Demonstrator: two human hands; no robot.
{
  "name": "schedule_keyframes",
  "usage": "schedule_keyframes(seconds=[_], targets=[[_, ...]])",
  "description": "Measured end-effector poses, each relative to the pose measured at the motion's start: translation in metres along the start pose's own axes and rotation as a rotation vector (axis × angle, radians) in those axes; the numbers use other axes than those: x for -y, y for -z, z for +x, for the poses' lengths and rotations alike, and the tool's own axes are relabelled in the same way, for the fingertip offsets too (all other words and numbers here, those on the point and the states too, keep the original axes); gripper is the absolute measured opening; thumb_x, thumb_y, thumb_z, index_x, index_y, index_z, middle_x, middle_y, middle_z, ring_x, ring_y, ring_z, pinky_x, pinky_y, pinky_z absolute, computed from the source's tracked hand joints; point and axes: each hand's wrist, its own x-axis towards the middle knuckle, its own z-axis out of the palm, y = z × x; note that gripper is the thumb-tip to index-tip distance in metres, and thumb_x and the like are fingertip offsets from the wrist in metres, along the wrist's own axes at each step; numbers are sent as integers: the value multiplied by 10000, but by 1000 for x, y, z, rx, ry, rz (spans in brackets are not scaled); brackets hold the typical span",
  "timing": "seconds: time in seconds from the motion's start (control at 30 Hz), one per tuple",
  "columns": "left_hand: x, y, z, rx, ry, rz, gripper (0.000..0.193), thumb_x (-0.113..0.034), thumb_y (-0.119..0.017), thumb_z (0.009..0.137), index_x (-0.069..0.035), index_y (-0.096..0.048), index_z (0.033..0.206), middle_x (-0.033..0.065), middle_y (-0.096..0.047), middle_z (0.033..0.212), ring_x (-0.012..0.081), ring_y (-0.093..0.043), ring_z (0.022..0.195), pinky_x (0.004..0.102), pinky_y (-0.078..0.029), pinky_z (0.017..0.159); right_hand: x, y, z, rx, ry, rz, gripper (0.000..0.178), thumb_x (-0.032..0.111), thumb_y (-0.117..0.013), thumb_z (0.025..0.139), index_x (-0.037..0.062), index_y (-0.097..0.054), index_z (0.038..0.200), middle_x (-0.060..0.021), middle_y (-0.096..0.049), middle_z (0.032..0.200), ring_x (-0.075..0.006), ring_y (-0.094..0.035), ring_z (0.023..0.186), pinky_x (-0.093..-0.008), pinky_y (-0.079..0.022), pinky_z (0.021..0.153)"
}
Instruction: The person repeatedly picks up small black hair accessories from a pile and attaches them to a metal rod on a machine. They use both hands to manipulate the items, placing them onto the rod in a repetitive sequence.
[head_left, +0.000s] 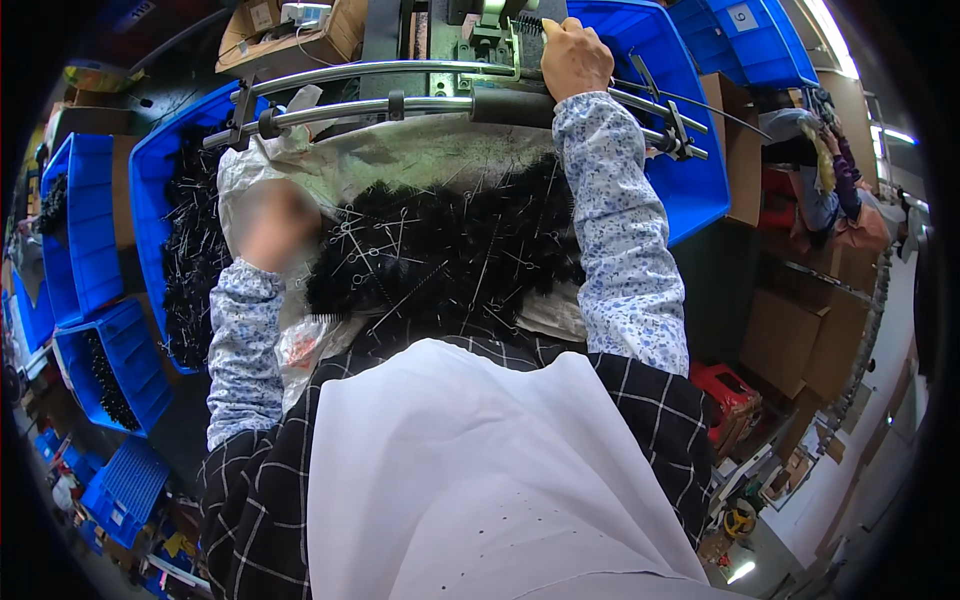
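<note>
My right hand [577,62] is closed at the machine [488,40] at the top, pinching a small black-bristled wire brush [528,24] that sticks out to the left of the fingers. My left hand [275,225] is smeared, so its fingers and anything in them cannot be made out. It is at the left edge of a heap of black-bristled wire brushes [440,250] with looped wire ends. The heap lies on pale plastic sheeting [420,150] in front of me.
Two metal rails [420,104] run crosswise between me and the machine. A blue bin [150,200] with more brushes stands left, another blue bin [690,190] right. More blue crates [120,365] are farther left. A person [825,170] works at the far right near cardboard boxes [790,340].
</note>
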Motion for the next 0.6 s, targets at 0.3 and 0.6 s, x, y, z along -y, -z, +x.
schedule_keyframes(seconds=[0.3, 0.6], targets=[[-5, -7, -5, 107, -34, -186, 408, -76, -657, 723, -24, -399, 1034, 162, -566, 854, 269, -587, 773, 352, -461, 677, 0, -3, 3, -10, -3, 46, 213, 189, -547, 807, 185, -665, 985, -61, -608, 830, -245, -605, 801, -371, -491, 691], [-29, 57, -23, -160, -159, -329, 325, -3, -568, 699, -19, -450, 1001, 36, -495, 857, 44, -447, 632, 188, -397, 561, -4, -9, 4, 26, -3, 139, 242, 236, -563, 798, 176, -657, 1013, -71, -613, 843, -254, -602, 824, -387, -481, 713]])
